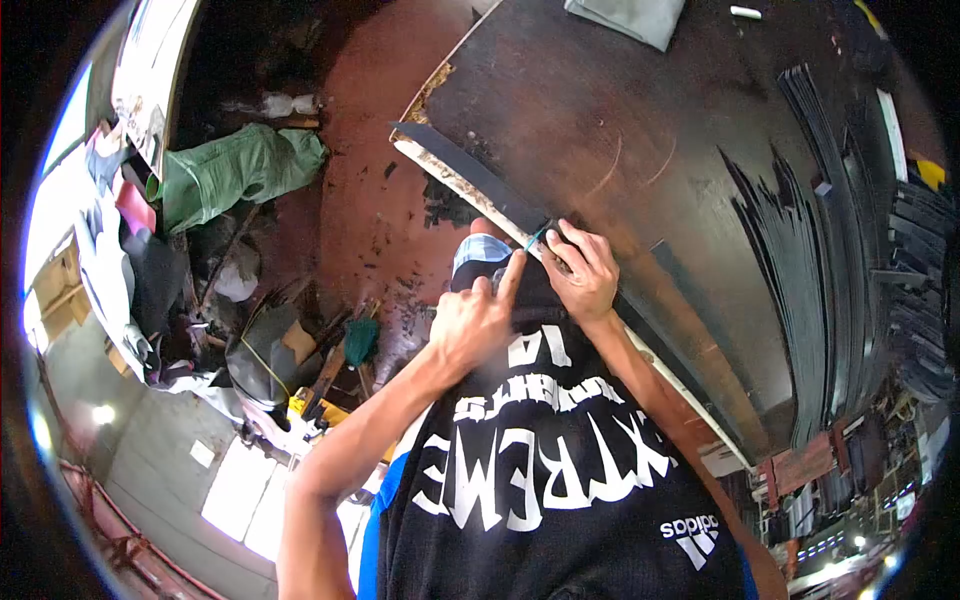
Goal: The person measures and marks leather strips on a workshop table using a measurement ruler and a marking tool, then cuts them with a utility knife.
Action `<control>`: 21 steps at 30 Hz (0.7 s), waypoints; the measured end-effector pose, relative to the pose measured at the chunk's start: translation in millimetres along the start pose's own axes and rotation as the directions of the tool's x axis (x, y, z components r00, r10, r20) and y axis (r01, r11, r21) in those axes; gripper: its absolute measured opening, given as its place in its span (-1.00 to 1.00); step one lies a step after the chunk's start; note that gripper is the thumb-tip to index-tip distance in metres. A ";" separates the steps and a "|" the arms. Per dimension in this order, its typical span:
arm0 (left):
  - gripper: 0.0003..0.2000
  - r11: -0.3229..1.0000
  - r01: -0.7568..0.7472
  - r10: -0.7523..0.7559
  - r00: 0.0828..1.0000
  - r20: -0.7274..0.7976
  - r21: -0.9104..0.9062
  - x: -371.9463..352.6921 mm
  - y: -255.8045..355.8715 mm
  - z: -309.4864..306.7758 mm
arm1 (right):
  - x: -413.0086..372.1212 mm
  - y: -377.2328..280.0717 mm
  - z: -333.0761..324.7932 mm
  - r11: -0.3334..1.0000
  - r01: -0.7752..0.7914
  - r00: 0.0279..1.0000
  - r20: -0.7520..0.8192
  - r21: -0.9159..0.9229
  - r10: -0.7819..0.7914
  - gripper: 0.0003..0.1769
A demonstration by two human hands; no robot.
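Observation:
My left hand (474, 322) is at the table's near edge, its index finger stretched toward the edge and the other fingers curled. What those fingers hold, if anything, is hidden. Close by, my right hand (582, 268) pinches the near end of a long black strip (470, 172), which lies flat along the edge. Between my left index fingertip and my right thumb runs a thin teal band (537, 239), too small to name. Beneath both hands is the dark tabletop (600, 110), with a worn pale rim.
Stacks of long black strips (800, 290) fan out on the table's right side. Another dark strip (690, 310) lies nearer me. A folded grey sheet (640, 18) and a white chalk-like piece (745, 12) lie at the far side. Black scraps and a green sack (240, 175) are on the reddish floor.

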State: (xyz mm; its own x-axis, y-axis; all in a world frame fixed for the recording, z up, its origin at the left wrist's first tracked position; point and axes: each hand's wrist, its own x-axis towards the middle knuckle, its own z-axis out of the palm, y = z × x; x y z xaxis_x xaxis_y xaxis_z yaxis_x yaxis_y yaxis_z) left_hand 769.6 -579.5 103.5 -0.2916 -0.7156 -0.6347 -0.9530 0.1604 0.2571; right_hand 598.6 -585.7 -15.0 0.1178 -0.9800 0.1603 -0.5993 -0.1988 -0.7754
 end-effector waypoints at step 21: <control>-0.55 0.931 -0.176 0.310 0.846 -0.434 0.321 8.4 -49.1 -37.3 | 1.1 -2.3 1.2 1.000 0.027 0.999 -0.047 -0.012 -0.028 -0.71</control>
State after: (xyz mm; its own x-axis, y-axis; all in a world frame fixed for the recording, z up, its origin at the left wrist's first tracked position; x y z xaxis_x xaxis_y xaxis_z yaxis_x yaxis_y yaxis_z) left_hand 817.0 -618.7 112.7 -0.5063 -0.8508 -0.1406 -0.8618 0.4935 0.1170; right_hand 601.1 -586.3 -13.7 0.0972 -0.9728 0.2103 -0.6054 -0.2255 -0.7633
